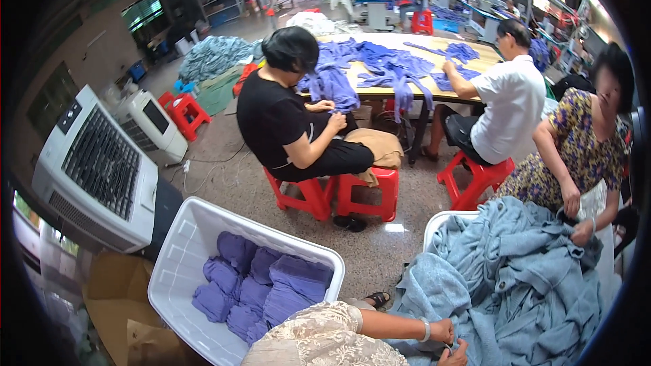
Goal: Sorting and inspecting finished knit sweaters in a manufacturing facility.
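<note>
My left hand (442,331), with a bracelet at the wrist and a lace sleeve (319,329) higher up, is closed at the lower edge of the picture. Just below it my right hand (456,354) shows only in part, its fingers bent in close to the left one. Something small lies between the two hands, too little to name. Both hands are over a heap of blue-grey knitted garments (515,285), some with dark buttons. Across the heap, a person in a flowered top (583,122) handles the same cloth with both hands.
A white tub (169,285) of folded purple garments (251,285) stands left. Beyond it are air coolers (102,169) and a cardboard box (112,291). Two people sit on red stools (369,193) at a table (339,88) spread with purple garments.
</note>
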### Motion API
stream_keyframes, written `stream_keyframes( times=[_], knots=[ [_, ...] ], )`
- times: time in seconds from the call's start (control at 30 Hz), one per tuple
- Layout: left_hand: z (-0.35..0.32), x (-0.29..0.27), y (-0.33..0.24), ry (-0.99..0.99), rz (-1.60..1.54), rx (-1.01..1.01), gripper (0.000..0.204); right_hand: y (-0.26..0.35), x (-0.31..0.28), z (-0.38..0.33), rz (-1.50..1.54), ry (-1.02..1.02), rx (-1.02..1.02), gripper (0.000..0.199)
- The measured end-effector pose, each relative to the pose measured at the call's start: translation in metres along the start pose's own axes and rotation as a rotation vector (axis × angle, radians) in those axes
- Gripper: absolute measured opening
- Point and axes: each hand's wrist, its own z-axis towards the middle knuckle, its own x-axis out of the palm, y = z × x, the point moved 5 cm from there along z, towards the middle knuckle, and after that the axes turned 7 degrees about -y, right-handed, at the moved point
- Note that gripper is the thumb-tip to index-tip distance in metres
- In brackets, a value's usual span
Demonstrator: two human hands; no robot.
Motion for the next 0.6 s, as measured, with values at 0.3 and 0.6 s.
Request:
stream_keyframes(
  times=[0.3,0.6],
  knots=[
    [-0.022,-0.011,-0.026,0.244,-0.101,0.337,0.015,-0.031,0.027,0.023,-0.203,0.161,-0.291,0.031],
    [-0.034,-0.02,-0.031,-0.076,0.465,0.532,0.012,-0.138,0.067,0.027,0.372,0.374,0.276,0.03]
  ],
)
